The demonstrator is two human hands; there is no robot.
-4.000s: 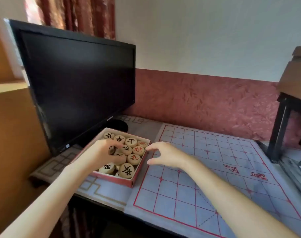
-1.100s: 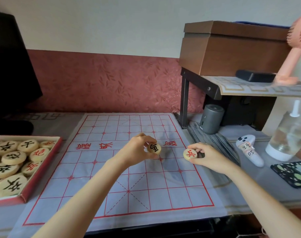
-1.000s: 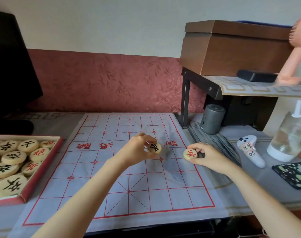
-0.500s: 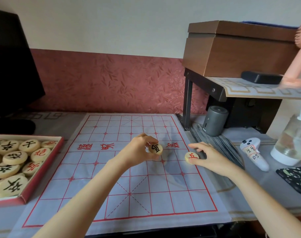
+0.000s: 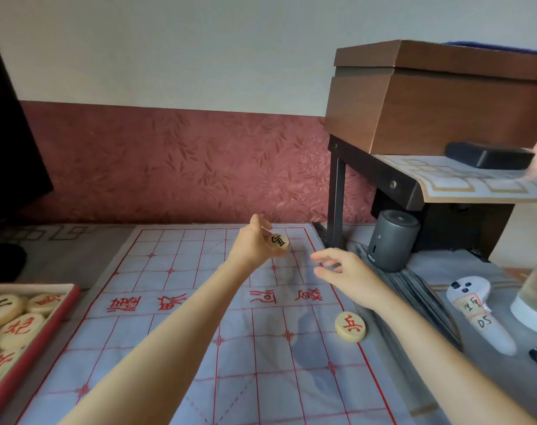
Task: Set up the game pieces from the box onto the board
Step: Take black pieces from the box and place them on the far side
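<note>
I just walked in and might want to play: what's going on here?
A person is setting up a chess board. The left hand holds a black-marked piece above the board's far right corner. The right hand hovers open and empty beside it. One red-marked piece lies at the board's right edge; more pieces sit in the box.

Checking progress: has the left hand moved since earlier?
Yes. The left hand, with its piece, went from the river lettering toward the far edge of the board.
</note>
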